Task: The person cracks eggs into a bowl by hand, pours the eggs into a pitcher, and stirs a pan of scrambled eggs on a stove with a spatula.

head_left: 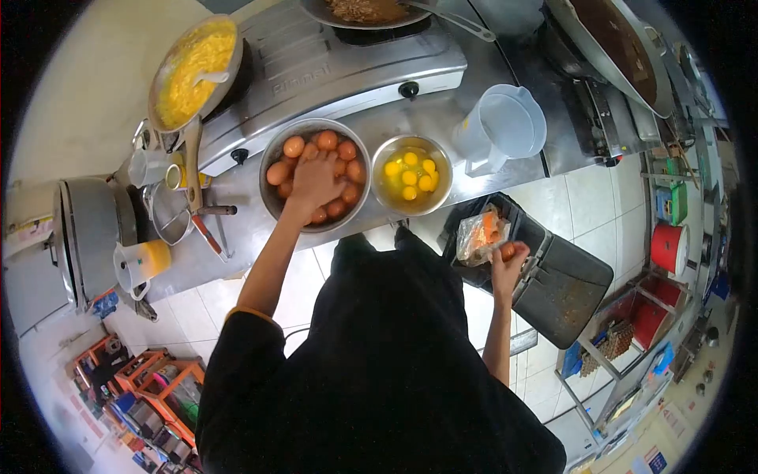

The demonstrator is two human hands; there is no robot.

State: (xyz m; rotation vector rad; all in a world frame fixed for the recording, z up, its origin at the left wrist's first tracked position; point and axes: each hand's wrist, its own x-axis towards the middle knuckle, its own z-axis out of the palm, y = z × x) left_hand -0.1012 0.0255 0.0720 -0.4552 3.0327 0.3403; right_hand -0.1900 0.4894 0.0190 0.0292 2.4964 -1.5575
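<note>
My left hand (316, 183) reaches into a large metal bowl (267, 195) of brown eggs (294, 146), its fingers down among them; whether it grips one is hidden. My right hand (507, 268) is closed around brown eggshell (508, 251) over an open black bin (517, 215). Orange shells and a plastic bag (478, 237) lie in the bin. Between my hands, on the steel counter, a smaller metal bowl (380, 197) holds several yolks (410, 175) in clear egg white.
A gas stove (316, 71) runs behind the bowls, with a pan of yellow egg (193, 71) at its left. A clear jug (505, 126) stands right of the yolks. A yellow-filled jug (142, 261), a strainer (170, 213) and a large pot (87, 237) are at the left.
</note>
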